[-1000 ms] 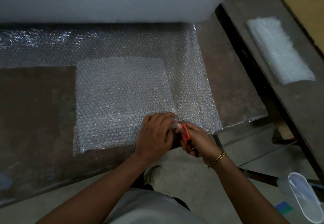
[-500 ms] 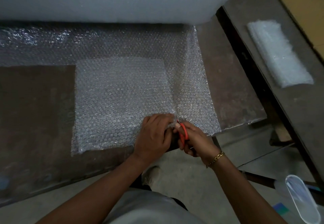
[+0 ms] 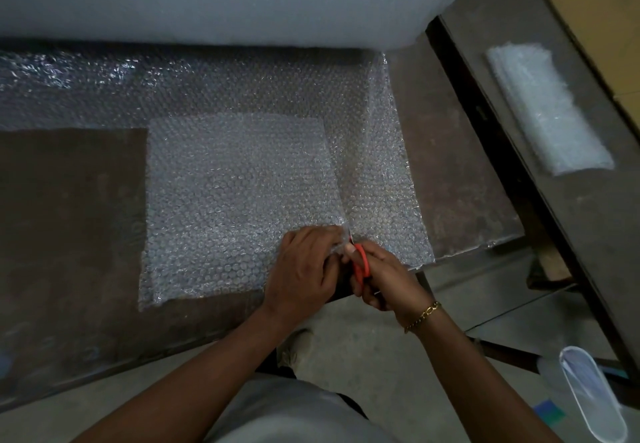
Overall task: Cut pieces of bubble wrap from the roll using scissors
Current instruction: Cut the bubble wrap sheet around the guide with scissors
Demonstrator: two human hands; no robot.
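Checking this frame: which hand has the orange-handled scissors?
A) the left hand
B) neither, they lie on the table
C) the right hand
C: the right hand, the one with the bracelet, grips the scissors at the near edge of the bubble wrap, while the left hand holds the wrap beside them.

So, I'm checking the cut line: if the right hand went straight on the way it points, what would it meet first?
The right hand with the scissors points away, so it likely meets the bubble wrap sheet's near edge first, just beside the left hand.
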